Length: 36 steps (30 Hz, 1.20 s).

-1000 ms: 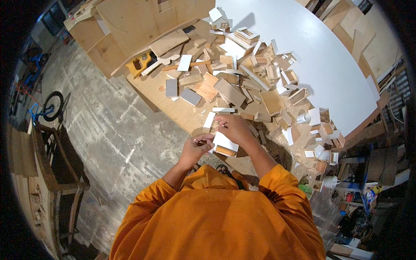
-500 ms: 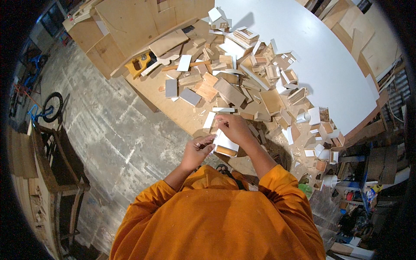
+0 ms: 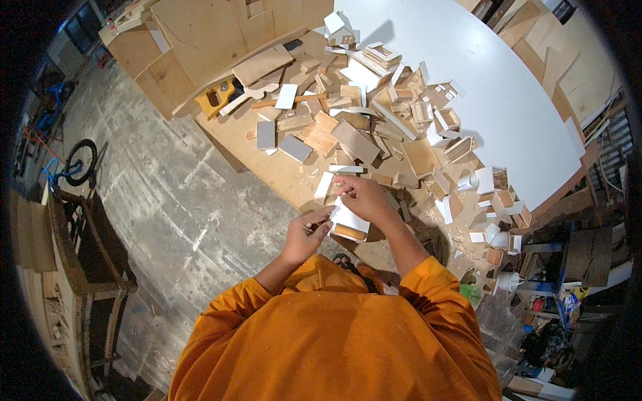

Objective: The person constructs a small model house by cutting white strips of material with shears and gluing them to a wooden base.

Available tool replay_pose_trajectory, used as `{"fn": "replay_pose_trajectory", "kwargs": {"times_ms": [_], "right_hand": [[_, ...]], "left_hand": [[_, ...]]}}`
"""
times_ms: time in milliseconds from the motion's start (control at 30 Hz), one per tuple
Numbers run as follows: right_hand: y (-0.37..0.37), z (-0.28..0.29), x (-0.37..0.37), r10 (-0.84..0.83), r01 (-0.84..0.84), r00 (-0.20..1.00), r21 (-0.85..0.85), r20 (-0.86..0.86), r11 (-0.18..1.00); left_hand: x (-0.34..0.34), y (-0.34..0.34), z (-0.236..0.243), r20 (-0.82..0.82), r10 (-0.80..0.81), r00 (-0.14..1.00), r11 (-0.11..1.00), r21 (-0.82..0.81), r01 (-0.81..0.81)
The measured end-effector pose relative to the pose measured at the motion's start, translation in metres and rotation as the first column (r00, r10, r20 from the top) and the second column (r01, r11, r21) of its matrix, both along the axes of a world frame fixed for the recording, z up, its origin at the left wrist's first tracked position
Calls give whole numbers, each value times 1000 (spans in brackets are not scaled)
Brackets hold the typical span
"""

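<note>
Left hand (image 3: 307, 234) beside white-topped block (image 3: 350, 221), right hand (image 3: 361, 199) bunched over far end; both pinches unclear; firm bracing likely best

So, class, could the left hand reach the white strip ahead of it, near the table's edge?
Probably yes: nothing visible blocks the left hand from the white strip, though the right hand is close beside it.

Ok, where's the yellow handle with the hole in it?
In the head view, the yellow handle lies upper left on the tan wooden table, beside the pale, knob-ended wooden piece.
</note>
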State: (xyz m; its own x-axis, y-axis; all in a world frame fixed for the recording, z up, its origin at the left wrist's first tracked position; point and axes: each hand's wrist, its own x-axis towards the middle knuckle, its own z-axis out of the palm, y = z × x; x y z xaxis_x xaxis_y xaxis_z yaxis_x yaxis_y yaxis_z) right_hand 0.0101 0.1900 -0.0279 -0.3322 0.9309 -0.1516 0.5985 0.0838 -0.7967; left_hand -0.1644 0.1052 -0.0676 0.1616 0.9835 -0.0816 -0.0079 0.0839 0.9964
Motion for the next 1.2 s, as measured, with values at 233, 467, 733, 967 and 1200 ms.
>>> {"fn": "replay_pose_trajectory", "kwargs": {"times_ms": [233,467,733,967,1200], "right_hand": [[-1,2,-3,12,-13,1000,15,22,1000],[1,-8,1,-25,25,1000,45,4,999],[-14,-24,64,-247,249,964,18,-100,968],[-73,-26,71,-361,294,920,-338,-155,894],[-79,-60,56,-321,281,941,-280,-110,918]], "left_hand": [[0,0,-2,-164,22,986,989,146,2],[2,1,-17,-102,32,994,991,129,-19],[-1,2,-31,35,-4,999,999,-32,5],[-9,8,-16,120,-75,990,965,-243,103],[-13,18,-10,115,-167,979,954,-233,190]]}}
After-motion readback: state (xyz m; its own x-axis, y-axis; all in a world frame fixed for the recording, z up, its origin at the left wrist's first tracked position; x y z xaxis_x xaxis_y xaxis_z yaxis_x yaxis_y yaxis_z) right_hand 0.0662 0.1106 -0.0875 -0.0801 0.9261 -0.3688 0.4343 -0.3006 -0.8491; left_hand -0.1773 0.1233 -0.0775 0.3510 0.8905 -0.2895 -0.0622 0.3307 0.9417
